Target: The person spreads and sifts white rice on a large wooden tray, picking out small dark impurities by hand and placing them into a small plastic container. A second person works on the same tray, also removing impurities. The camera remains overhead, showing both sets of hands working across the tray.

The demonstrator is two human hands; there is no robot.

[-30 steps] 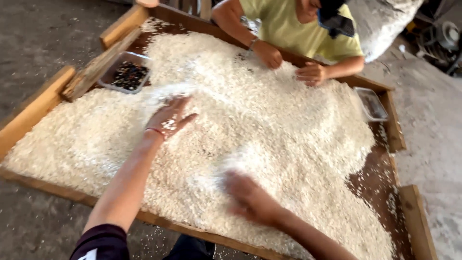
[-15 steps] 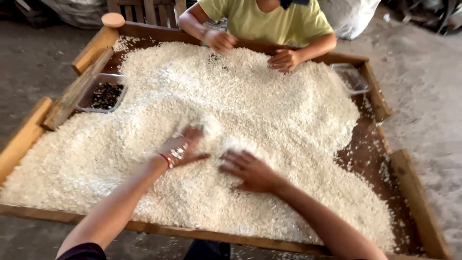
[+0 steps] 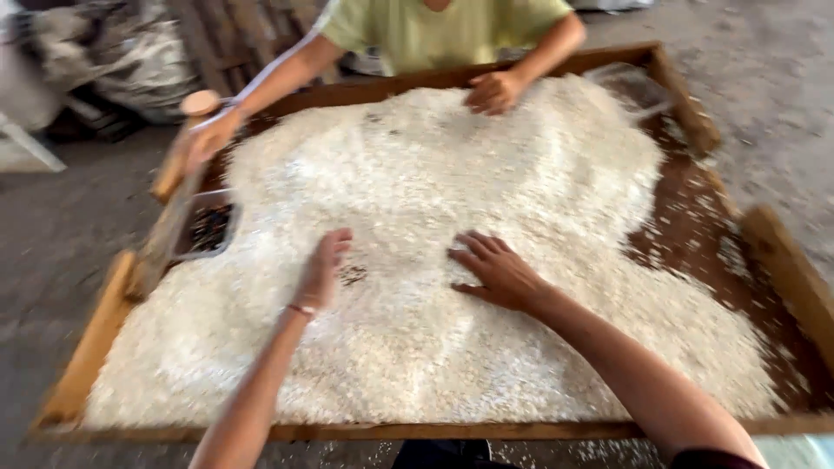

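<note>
A wide layer of white rice (image 3: 417,200) covers a large wooden-framed tray (image 3: 95,334). My left hand (image 3: 321,274) lies flat on the rice near the middle, fingers together, a thin bracelet at the wrist. My right hand (image 3: 495,269) rests palm down on the rice beside it, fingers spread. A small patch of dark bits (image 3: 352,275) shows in the rice just right of my left hand. Neither hand holds anything.
Across the tray a person in a yellow-green shirt (image 3: 443,30) has one hand (image 3: 491,91) on the rice and the other (image 3: 208,139) at the left rim. A small clear container of dark bits (image 3: 208,227) sits at the left. Bare brown tray bottom (image 3: 704,234) shows at the right.
The view swung, so the tray sits more centred. My hands moved apart slightly and lie flatter on the rice. The other person's left-side hand moved from the rice out to the tray's left rim.
</note>
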